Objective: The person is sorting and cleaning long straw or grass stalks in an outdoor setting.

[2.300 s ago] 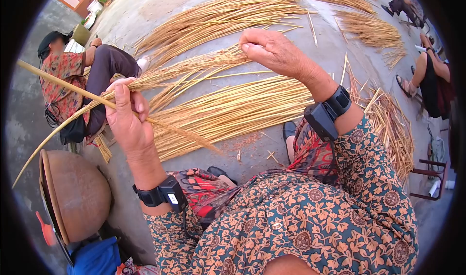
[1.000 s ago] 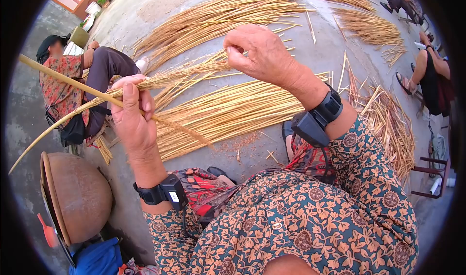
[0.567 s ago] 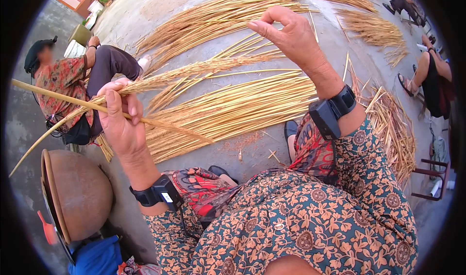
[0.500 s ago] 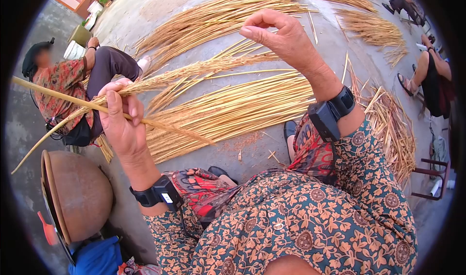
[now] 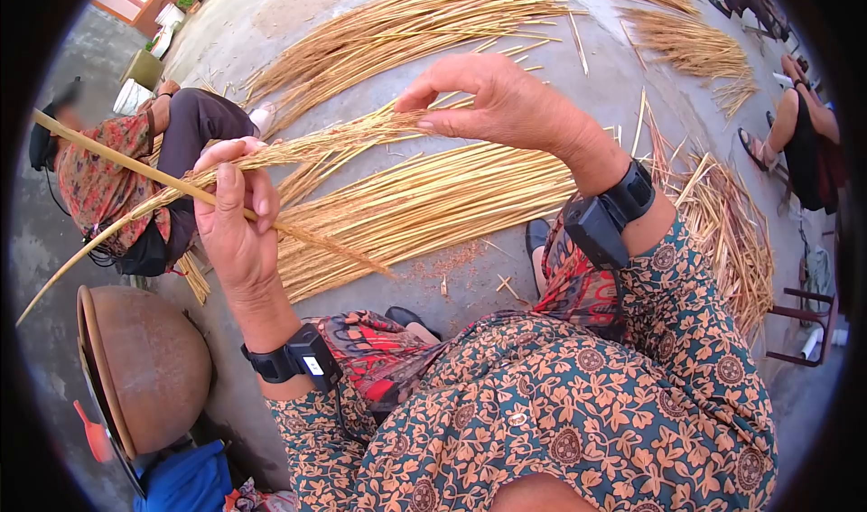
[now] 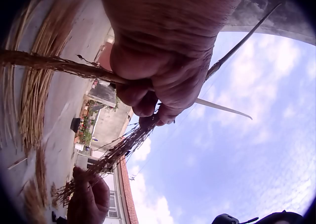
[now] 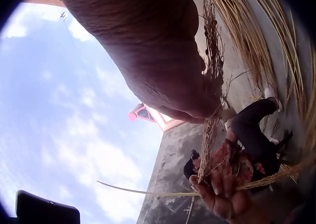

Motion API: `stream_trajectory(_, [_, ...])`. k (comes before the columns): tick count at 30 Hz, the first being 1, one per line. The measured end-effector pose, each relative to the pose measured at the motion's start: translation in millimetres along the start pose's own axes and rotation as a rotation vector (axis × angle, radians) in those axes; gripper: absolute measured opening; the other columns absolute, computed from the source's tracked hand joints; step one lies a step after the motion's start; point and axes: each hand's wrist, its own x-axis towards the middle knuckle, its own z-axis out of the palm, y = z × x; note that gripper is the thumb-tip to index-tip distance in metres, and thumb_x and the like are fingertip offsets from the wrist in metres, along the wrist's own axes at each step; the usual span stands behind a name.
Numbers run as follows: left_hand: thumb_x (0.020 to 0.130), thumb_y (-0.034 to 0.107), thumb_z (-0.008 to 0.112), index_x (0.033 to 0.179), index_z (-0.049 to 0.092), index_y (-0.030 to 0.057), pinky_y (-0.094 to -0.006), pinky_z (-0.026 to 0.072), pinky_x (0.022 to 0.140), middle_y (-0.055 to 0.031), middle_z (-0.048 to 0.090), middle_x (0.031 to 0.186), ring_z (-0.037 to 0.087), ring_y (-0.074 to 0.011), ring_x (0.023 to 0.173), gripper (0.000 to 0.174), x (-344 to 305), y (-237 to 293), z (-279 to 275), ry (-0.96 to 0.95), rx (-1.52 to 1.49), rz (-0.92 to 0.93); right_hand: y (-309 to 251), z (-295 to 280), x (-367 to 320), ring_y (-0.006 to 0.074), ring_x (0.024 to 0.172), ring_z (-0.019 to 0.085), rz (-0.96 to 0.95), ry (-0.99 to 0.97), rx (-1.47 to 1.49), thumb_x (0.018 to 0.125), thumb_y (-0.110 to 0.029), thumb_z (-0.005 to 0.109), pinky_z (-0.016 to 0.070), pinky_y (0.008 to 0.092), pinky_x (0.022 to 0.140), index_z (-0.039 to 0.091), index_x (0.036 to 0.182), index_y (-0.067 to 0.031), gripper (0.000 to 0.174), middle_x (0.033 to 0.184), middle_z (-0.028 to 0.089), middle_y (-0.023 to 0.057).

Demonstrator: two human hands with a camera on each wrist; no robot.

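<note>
My left hand (image 5: 239, 241) holds two crossed broomcorn stalks, thumb on top. One stalk (image 5: 135, 162) runs from upper left, its thin brushy tip (image 5: 348, 252) hanging past the palm to the lower right. The other curves down to the left, and its long seed head (image 5: 316, 144) stretches right across the fingers. My right hand (image 5: 506, 106) pinches that seed head near its far end between thumb and forefinger. In the right wrist view, the seed head (image 7: 207, 150) runs from the right fingers to the left hand (image 7: 224, 199).
Rows of broomcorn stalks (image 5: 433, 205) lie on the concrete ahead, with a further pile (image 5: 415, 33) behind. Loose husks (image 5: 722, 232) are heaped at right. A large clay pot (image 5: 153, 367) stands at left. Another person (image 5: 117, 169) sits at far left; others sit at far right.
Half a second ago my right hand was higher and farther right, off the seed head. It has come down and left and now pinches it. The left hand keeps both stalks.
</note>
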Motion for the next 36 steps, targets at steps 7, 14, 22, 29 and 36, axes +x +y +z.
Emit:
stream_trajectory(7, [0.096, 0.018, 0.048, 0.110, 0.053, -0.0005, -0.0152, 0.0275, 0.039, -0.0119, 0.058, 0.105, 0.041, -0.0044, 0.052, 0.024, -1.8, -4.0, 3.9, 0.000, -0.016, -0.003, -0.6, 7.6, 3.9, 0.0199, 0.082, 0.065, -0.102, 0.141, -0.029, 0.077, -0.016, 0.068, 0.0523, 0.0322, 0.072, 0.064, 0.098, -0.0082, 0.023, 0.087, 0.066, 0.0067])
stream_trajectory(14, [0.096, 0.018, 0.047, 0.110, 0.053, -0.0009, -0.0152, 0.0277, 0.039, -0.0122, 0.058, 0.105, 0.041, -0.0042, 0.051, 0.024, -1.7, -4.3, 4.2, -0.013, -0.024, 0.003, 9.1, 6.2, 5.7, 0.0197, 0.075, 0.063, -0.261, 0.152, -0.186, 0.077, -0.017, 0.068, 0.0506, 0.0319, 0.067, 0.066, 0.091, -0.0109, 0.015, 0.078, 0.065, 0.0032])
stream_trajectory(22, [0.095, 0.016, 0.050, 0.104, 0.055, 0.0016, -0.0152, 0.0265, 0.041, -0.0121, 0.060, 0.102, 0.041, -0.0043, 0.051, 0.018, -1.9, -4.3, 8.0, -0.024, -0.026, -0.007, 7.8, 6.8, 7.0, 0.0230, 0.069, 0.060, -0.343, 0.210, -0.278, 0.076, -0.020, 0.069, 0.0487, 0.0337, 0.064, 0.066, 0.079, -0.0101, 0.011, 0.072, 0.062, 0.0044])
stream_trajectory(29, [0.096, 0.017, 0.047, 0.106, 0.055, 0.0006, -0.0153, 0.0277, 0.039, -0.0130, 0.059, 0.105, 0.041, -0.0042, 0.050, 0.021, -2.5, -7.7, 5.8, -0.029, 0.012, -0.006, 8.7, 8.1, 4.7, 0.0222, 0.070, 0.060, -0.372, 0.180, -0.342, 0.076, -0.021, 0.069, 0.0475, 0.0342, 0.068, 0.065, 0.078, -0.0112, 0.011, 0.071, 0.062, 0.0027])
stream_trajectory(36, [0.096, 0.017, 0.049, 0.105, 0.056, 0.0022, -0.0155, 0.0278, 0.041, -0.0118, 0.061, 0.103, 0.041, -0.0045, 0.051, 0.019, -3.8, -7.7, 7.3, -0.041, 0.102, -0.011, 8.5, 5.8, 1.3, 0.0226, 0.072, 0.060, -0.306, 0.167, -0.369, 0.079, -0.022, 0.066, 0.0473, 0.0349, 0.069, 0.065, 0.080, -0.0120, 0.010, 0.071, 0.061, 0.0034])
